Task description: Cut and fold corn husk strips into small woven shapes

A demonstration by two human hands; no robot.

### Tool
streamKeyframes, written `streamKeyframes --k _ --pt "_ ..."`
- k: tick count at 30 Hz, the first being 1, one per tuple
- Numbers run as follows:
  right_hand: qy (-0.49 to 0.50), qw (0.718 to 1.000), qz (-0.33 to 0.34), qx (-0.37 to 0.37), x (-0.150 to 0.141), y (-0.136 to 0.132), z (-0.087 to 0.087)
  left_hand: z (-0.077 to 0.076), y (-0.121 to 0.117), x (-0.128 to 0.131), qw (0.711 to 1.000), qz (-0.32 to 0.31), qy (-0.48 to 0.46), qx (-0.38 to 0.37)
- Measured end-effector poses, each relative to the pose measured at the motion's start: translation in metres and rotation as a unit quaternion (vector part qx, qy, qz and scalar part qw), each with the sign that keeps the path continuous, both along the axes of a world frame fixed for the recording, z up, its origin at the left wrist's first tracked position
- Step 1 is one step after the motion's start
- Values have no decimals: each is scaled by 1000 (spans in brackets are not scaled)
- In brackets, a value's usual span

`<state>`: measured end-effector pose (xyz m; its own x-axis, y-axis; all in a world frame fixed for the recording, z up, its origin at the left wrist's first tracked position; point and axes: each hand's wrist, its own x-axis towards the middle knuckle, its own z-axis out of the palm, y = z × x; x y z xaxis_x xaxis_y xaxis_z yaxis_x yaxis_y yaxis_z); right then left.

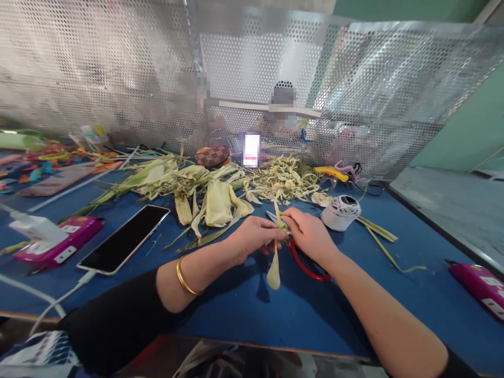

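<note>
Near the table's middle my left hand (258, 236) pinches a pale green strip of corn husk (274, 270), whose wide end hangs down below the fingers. Close against it, my right hand (307, 233) is closed around red-handled scissors (309, 270); the blades point up and left, partly behind the husk strip. Fingers of both hands hide where husk and scissors meet. Beyond the hands lie larger corn husks (218, 202) and a heap of shredded husk scraps (287, 178). A spool of white thread (340, 212) stands just right of my right hand.
On the left are a black-screened phone (126, 239) on a charging cable and a purple power strip (59, 241). Another purple power strip (478, 286) sits at the right edge. Husk stems (378, 231) lie beside the thread. A perforated metal screen (252, 63) borders the table's back.
</note>
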<state>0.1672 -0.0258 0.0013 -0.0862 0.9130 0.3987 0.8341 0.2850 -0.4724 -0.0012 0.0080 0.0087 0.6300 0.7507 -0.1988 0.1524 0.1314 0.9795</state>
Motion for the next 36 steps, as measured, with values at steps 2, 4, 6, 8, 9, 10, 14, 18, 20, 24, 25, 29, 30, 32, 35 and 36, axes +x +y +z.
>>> streamKeyframes --k 2,4,6,8,9,10,14,18,20,24,25,29,30,32,35,36 --pt "24 1000 -11 -5 -2 0 -2 -1 0 0 1000 -11 3 4" --pt "44 998 -33 -12 -2 3 -5 -1 0 1 1000 -10 9 6" --pt "56 997 -52 -33 -2 6 -9 -2 -1 2 1000 0 24 8" --pt "65 995 -54 -58 -1 9 -13 -1 -2 2 999 3 38 8" --pt "68 994 -56 -61 0 10 -14 0 -2 2 999 2 41 6" --pt "65 995 -60 -45 1 10 -14 0 -2 2 999 2 40 2" --pt "0 982 -41 186 1 -1 0 4 1 -1 999 45 1 -24" --pt "-137 943 137 272 -12 -17 12 1 6 -2 994 94 -33 -44" --pt "-238 925 181 234 -22 -21 10 -1 7 -1 992 107 -36 -49" --pt "-383 885 161 211 -33 -18 -2 -3 7 -1 992 114 -22 -44" --pt "-399 878 150 217 -33 -17 -4 -2 8 -1 993 109 -20 -45" --pt "-397 873 125 254 -30 -16 -6 2 9 -3 994 82 -35 -63" --pt "-387 874 125 265 -29 -17 -5 3 10 -3 994 82 -43 -64" --pt "-362 878 128 285 -30 -18 -5 3 11 -3 992 86 -63 -67" --pt "-325 886 142 300 -33 -22 -4 2 10 -2 988 99 -84 -77" --pt "-313 888 148 303 -34 -23 -3 2 10 -1 987 107 -85 -82"
